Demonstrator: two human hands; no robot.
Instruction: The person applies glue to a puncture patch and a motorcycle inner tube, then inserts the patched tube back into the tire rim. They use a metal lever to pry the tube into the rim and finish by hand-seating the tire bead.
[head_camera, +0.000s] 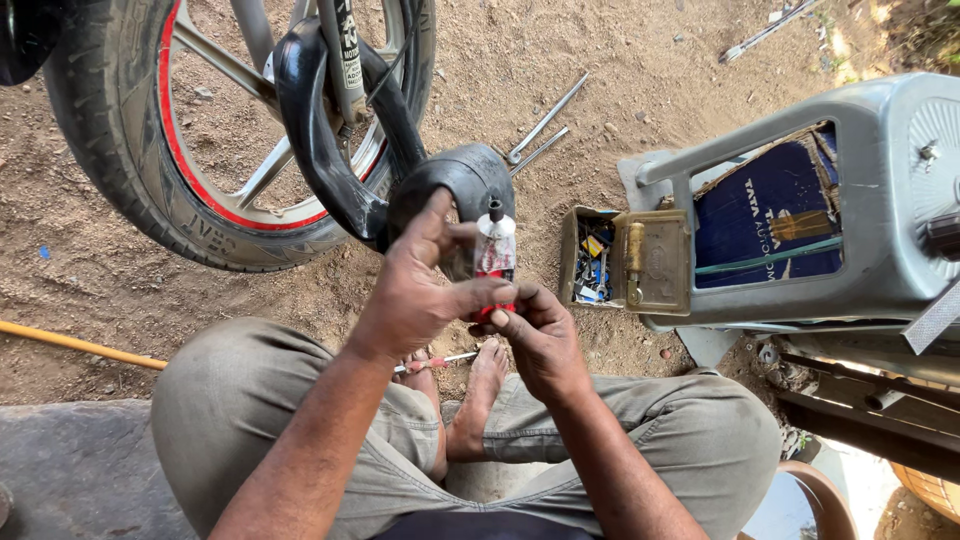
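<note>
Person sat low over bare sandy ground (120, 300), knees apart, bare feet below the hands. Left hand (415, 290) gripped the small white-and-red squeeze tube with black nozzle (495, 248) around its middle, thumb stretched up against the folded black rubber inner tube (455, 180). Right hand (540, 335) pinched the squeeze tube's lower end from below, fingers closed. Squeeze tube stood upright, nozzle up, right in front of the inner tube fold. Inner tube looped up and hung through the black motorcycle wheel with red rim stripe (150, 160). Two long metal tyre levers (545, 130) lay on the ground behind. Small open brass-coloured metal box of patches and bits (625, 262) sat to the right, against a grey metal frame (880, 200).
</note>
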